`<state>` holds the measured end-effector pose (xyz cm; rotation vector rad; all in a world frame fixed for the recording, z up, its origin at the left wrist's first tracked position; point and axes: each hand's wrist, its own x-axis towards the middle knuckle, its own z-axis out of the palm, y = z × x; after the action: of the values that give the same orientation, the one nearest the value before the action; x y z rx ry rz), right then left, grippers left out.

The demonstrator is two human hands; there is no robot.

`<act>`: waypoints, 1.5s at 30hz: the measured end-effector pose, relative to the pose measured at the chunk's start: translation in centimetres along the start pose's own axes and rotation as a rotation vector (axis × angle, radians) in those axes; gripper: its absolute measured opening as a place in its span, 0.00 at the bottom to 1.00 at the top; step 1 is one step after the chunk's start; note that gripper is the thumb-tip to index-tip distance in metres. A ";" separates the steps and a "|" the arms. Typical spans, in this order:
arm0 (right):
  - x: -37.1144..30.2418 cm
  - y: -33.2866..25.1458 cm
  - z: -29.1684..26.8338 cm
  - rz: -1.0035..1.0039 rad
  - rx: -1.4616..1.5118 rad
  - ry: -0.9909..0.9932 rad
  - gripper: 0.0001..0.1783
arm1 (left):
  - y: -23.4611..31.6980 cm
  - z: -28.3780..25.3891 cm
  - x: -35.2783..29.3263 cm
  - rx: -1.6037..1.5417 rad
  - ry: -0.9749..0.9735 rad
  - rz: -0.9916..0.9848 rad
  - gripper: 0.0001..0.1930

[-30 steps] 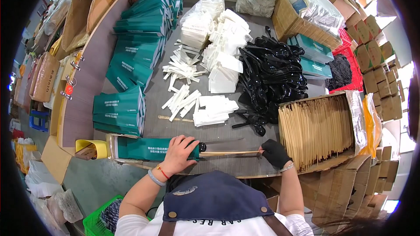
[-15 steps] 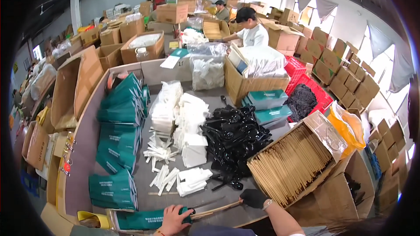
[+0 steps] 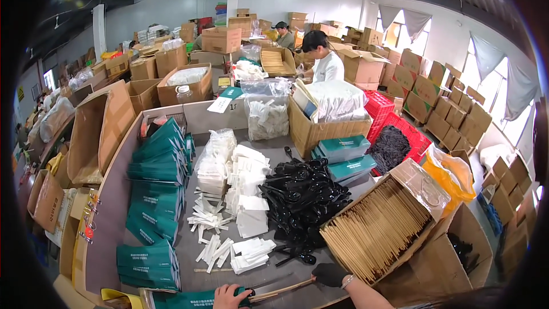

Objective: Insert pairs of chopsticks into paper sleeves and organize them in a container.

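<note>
My left hand (image 3: pixel 230 297) grips a green printed packet (image 3: pixel 186 298) at the near edge of the table. A black rounded end (image 3: pixel 250 292), perhaps of a spoon, shows by its thumb. Closed in a black glove, my right hand (image 3: pixel 330 275) pinches the right end of thin wooden chopsticks (image 3: pixel 284 290). Their left end reaches the packet beside my left hand. Beyond lie black plastic spoons (image 3: pixel 303 203) in a heap, white paper packets (image 3: pixel 251 214) and narrow white strips (image 3: pixel 214 252). At right, a carton is filled with wooden chopsticks (image 3: pixel 377 226).
Green packets (image 3: pixel 150 209) are stacked along the left wall, and more green packs (image 3: pixel 349 157) lie at the back right. A carton with white bags (image 3: pixel 326 123) stands at the back. Past it are red crates (image 3: pixel 394 120). A co-worker (image 3: pixel 327 63) in white stands across the table.
The whole view has tilted up, so my hands and the table sit lower in the picture. My hands keep the same hold on the packet and chopsticks.
</note>
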<state>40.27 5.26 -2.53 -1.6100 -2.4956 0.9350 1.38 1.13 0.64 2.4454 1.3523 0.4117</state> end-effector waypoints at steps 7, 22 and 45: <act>-0.1 0.8 1.2 -0.011 -0.011 0.013 0.13 | 0.2 0.2 -0.3 -0.024 -0.003 -0.006 0.31; -0.3 0.5 0.8 -0.010 -0.029 0.030 0.13 | 0.5 -0.3 -0.2 -0.044 0.001 -0.022 0.31; -0.2 -1.6 0.2 -0.004 0.069 0.003 0.13 | 0.3 0.4 -0.6 -0.003 0.019 -0.041 0.29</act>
<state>38.98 4.50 -1.86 -1.5846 -2.4355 1.0058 1.49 0.37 0.34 2.4126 1.4054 0.4274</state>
